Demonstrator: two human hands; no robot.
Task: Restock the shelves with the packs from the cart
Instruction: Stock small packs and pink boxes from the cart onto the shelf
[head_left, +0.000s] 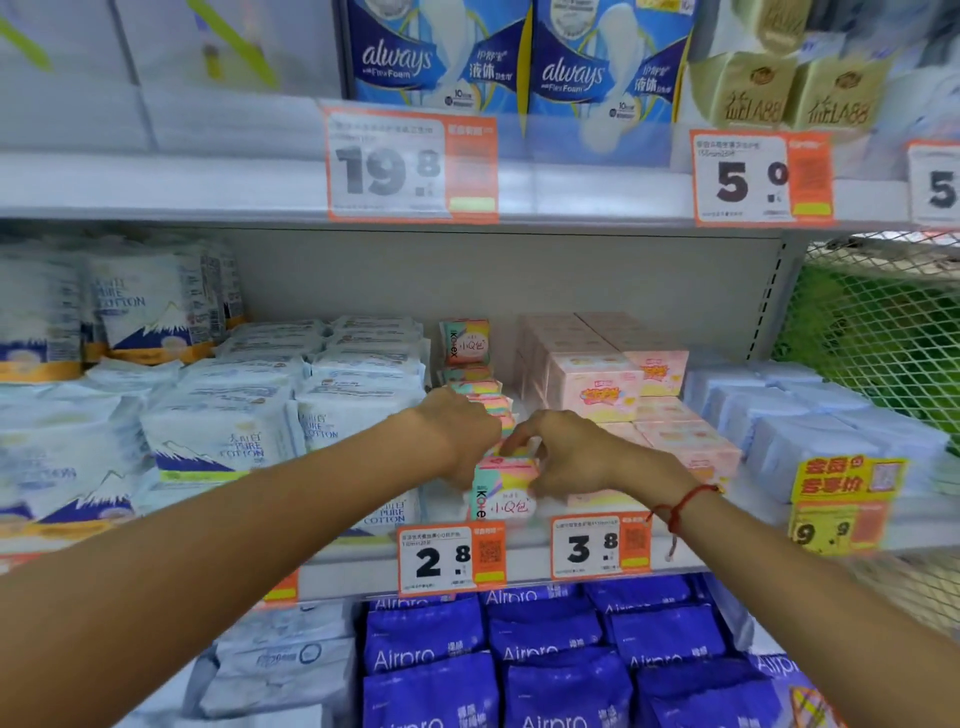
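Both hands are working the middle shelf (519, 558) here: the left hand (457, 431) and right hand (566, 457) are curling their fingers around a small pastel Kotex pack (501, 488), holding it at the near edge, just above the 2.8 price tag (451, 558), in front of its row.

The small pastel pack (503, 486) between the two hands is wrapped in thin, glossy plastic film, and the white cotton-pad packs (218, 441) and the dark blue packs (431, 644) wear the same shiny, slightly crinkled film. The pink boxes (597, 387) look like smooth card under clear wrap, and the price tags (451, 558) are matt printed paper behind clear glossy plastic holders. The shelf (571, 291) is smooth, pale grey painted metal, the mesh (883, 332) at the right is white-coated wire, and the wrist cord (680, 506) is red woven thread.
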